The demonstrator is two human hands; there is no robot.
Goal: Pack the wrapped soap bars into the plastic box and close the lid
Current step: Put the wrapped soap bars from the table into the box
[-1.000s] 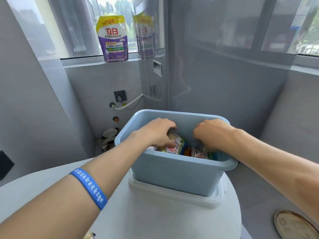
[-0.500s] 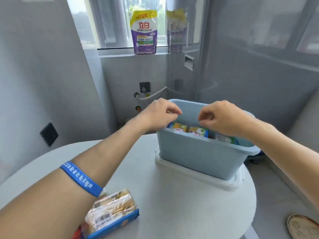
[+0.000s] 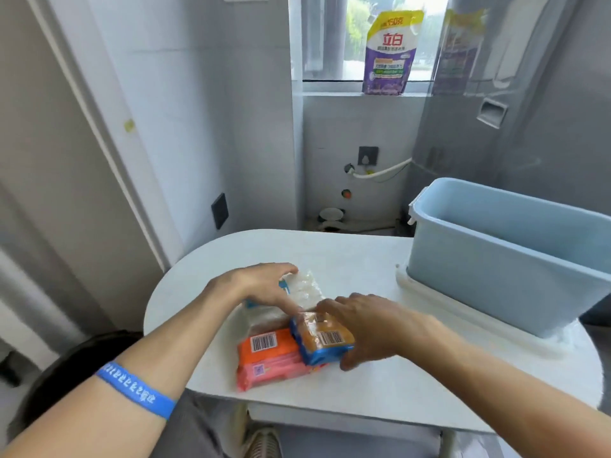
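Presently our left hand [image 3: 264, 285] rests, fingers spread, on a clear-wrapped white soap bar [image 3: 305, 289]; our right hand [image 3: 367, 325] seemingly grips a blue-and-yellow wrapped bar [image 3: 322, 338] lying atop an orange-pink soap pack [image 3: 271, 358]. Light-blue plastic box [image 3: 496, 276] stands well apart.

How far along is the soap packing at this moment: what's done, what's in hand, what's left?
Done: cannot confirm; the blue box interior is hidden from this angle. In hand: the right hand closes on the blue-and-yellow pack, and the left hand rests on the clear-wrapped pack. Left: those two, the orange pack, then the white lid under the box.
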